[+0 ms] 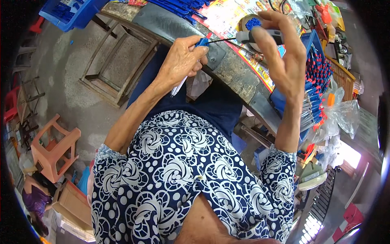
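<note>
My left hand [185, 57] is closed around a slim blue piece [202, 42] with a red tab, at the near edge of the table. Pale thin rods [177, 88] stick out below that fist, apparently part of what it holds. My right hand [284, 53] is curled about the grey and black handle of a screwdriver [243, 37]. Its dark shaft runs left and meets the blue piece by the red tab. Just beyond the handle, a small round dish [243, 21] holds tiny blue parts [253, 23]; the right thumb and forefinger are bent close to it.
Long blue strips [174, 8] lie at the table's far side. A blue crate [310, 40] on the right holds many blue and red pieces with silvery rods. Beside it is a clear plastic bag [341, 112]. A wooden stool frame [118, 65] and pink plastic stool [55, 146] stand left.
</note>
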`<state>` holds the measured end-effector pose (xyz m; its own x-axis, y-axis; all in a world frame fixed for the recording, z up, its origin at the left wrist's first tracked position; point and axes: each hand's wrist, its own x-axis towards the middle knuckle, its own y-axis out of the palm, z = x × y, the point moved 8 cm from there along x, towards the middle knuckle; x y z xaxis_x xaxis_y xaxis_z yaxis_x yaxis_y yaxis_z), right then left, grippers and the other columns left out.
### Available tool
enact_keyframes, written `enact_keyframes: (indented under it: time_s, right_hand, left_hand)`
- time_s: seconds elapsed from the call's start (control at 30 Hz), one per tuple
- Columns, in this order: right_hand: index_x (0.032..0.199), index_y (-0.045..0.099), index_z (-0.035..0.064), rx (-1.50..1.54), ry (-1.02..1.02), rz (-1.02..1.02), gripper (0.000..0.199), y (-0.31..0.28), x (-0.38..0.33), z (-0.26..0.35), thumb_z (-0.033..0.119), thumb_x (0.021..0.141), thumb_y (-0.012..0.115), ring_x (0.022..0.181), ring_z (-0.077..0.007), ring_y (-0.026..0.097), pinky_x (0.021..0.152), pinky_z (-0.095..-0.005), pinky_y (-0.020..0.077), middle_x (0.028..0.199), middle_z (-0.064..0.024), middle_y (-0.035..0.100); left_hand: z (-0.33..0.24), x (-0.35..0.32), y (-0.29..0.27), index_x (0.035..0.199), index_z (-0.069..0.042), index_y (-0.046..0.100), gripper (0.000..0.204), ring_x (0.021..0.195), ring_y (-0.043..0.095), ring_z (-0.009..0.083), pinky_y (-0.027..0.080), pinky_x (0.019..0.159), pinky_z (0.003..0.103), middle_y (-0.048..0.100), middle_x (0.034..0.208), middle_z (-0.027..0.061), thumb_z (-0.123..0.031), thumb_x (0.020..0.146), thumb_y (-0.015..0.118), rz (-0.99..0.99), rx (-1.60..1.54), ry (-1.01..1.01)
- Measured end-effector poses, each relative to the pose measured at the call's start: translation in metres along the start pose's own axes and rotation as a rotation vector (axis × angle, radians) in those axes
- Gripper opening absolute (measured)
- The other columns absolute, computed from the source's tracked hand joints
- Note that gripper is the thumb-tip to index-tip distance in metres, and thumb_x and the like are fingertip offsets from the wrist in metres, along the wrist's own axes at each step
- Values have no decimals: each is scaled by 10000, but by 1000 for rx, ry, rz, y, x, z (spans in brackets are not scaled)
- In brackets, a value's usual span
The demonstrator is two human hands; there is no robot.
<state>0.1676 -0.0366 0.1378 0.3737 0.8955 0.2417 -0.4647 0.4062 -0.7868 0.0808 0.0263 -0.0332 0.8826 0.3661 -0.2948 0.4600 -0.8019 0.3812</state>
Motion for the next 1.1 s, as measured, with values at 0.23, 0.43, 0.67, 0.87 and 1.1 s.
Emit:
enact_keyframes:
  time_s: [0.23, 0.43, 0.67, 0.87, 1.1]
  right_hand:
    - [1018, 563, 5, 174, -85, 180, 292, 2, -2, 2, 72, 734, 566, 926, -133, 481, 796, -268, 383, 1015, -80, 515]
    - [1005, 560, 2, -91, 152, -25, 258, -6, -9, -5, 86, 761, 568, 787, -135, 530, 718, -261, 426, 928, -76, 544]
    - [902, 578, 41, -216, -287, 136, 335, 1, -15, 5, -110, 618, 484, 859, -279, 498, 717, -336, 424, 884, -86, 523]
    - [1000, 541, 54, -669, -5, 288, 342, 21, -38, -34, -76, 687, 501, 863, -305, 532, 691, -357, 431, 907, -135, 538]
    - [951, 531, 40, -565, 45, 120, 220, 16, -61, -56, 0, 735, 524, 763, -257, 556, 625, -343, 426, 792, -120, 544]
  left_hand:
    - [-2, -1, 0, 997, 16, 525, 208, 488, 381, 37, 271, 363, 152, 505, 669, 37, -112, 839, 482, -13, -10, -5]
    - [-1, 0, 0, 1020, 19, 522, 226, 483, 377, 34, 273, 365, 150, 505, 671, 33, -113, 839, 485, -12, -5, 3]
    - [-1, -1, 0, 1031, 22, 519, 235, 492, 389, 36, 282, 367, 146, 513, 678, 35, -112, 840, 488, -27, 22, 3]
    - [-2, -2, 1, 1083, 27, 506, 279, 487, 385, 34, 287, 370, 147, 514, 674, 32, -105, 837, 493, -27, 46, 11]
    - [-3, -3, 3, 1118, 22, 493, 306, 494, 384, 31, 290, 376, 158, 513, 676, 29, -107, 840, 494, -32, 133, 67]
